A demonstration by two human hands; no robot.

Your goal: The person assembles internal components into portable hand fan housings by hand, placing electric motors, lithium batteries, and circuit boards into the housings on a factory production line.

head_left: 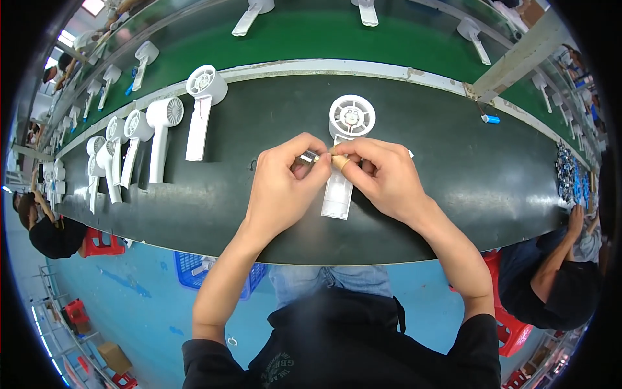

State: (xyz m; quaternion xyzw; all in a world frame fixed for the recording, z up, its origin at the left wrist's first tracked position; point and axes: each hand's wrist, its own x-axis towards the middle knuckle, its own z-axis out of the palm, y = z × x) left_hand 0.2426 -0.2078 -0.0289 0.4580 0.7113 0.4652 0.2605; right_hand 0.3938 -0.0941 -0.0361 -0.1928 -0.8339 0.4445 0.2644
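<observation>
A white handheld fan (352, 117) lies in front of me, its round grille at the far end and its handle (336, 198) opened towards me like a shallow trough. Over the upper part of that handle my two hands meet at the fingertips. My left hand (282, 185) is closed, with a small silvery part (310, 157) between its fingers; its exact kind is too small to tell. My right hand (389, 178), with tan covers on its thumb and a fingertip, pinches right beside it. Whatever is in that pinch is hidden.
Several white fans (165, 136) stand in a group on the left of the dark table (453, 188). A blue cylindrical cell (491, 119) lies far right, near a post (518, 58). Behind a pale rail runs a green conveyor (311, 45) carrying fans. People sit at both sides.
</observation>
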